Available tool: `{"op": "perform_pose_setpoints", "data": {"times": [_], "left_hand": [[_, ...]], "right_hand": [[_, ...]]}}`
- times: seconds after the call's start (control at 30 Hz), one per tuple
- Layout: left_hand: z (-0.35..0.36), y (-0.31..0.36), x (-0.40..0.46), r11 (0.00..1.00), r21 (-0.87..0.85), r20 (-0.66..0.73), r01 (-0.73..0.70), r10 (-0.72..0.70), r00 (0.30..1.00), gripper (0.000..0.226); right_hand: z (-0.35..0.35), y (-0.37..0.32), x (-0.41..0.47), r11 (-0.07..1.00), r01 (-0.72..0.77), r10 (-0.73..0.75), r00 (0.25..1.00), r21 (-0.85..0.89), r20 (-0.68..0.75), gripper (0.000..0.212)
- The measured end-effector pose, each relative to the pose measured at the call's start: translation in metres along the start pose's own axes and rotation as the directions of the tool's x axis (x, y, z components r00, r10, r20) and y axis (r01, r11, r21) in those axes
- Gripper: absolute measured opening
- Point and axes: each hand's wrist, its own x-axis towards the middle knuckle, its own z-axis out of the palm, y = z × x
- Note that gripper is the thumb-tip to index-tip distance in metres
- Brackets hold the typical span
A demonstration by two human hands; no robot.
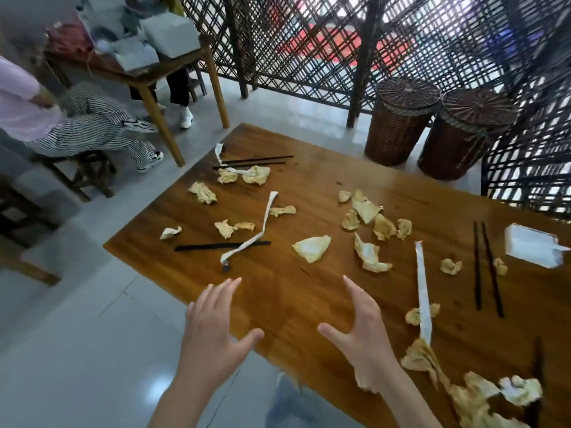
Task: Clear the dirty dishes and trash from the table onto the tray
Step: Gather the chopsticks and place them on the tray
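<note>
Both hands empty over the table's near edge, trash ahead.

Left hand (213, 322) and right hand (361, 329) hover with fingers spread; crumpled napkins (312, 248) and chopsticks (221, 246) litter the table (309, 304). Gather napkins first; no tray in view, perhaps off-frame.

bright, even daylight comes through the lattice screen (340, 41) at the back and lays a pale sheen on the wooden table (309, 288) and the grey floor (77, 350). shadows are soft. the frame edges smear with motion blur and wide-angle bending, worst lower right and upper left.
</note>
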Motion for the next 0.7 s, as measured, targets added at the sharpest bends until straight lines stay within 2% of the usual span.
{"op": "perform_pose_setpoints", "data": {"times": [0.1, 0.17, 0.4, 0.6, 0.7], "left_hand": [[-0.014, -0.011, 0.045, 1.000, 0.006, 0.004, -0.011, 0.011, 1.000, 0.088], [-0.020, -0.020, 0.071, 1.000, 0.023, 0.001, -0.014, 0.014, 1.000, 0.088], [-0.015, -0.037, 0.130, 0.998, -0.001, 0.119, 0.064, -0.063, 0.991, 0.088], [-0.012, -0.059, 0.181, 1.000, -0.016, 0.215, -0.011, 0.014, 0.976, 0.085], [-0.011, -0.078, 0.213, 0.995, -0.021, 0.264, -0.098, 0.100, 0.959, 0.083]], "right_hand": [[0.011, -0.020, 0.031, 0.998, -0.028, 0.029, 0.999, 0.060, -0.015, 0.096], [0.016, -0.030, 0.051, 0.997, -0.059, 0.059, 0.998, 0.043, -0.006, 0.095], [0.031, -0.051, 0.091, 0.990, -0.141, 0.142, 0.990, 0.028, -0.018, 0.097], [0.056, -0.071, 0.116, 0.972, -0.234, 0.233, 0.969, 0.002, -0.079, 0.097], [0.076, -0.086, 0.130, 0.962, -0.274, 0.272, 0.956, -0.005, -0.107, 0.097]]}}
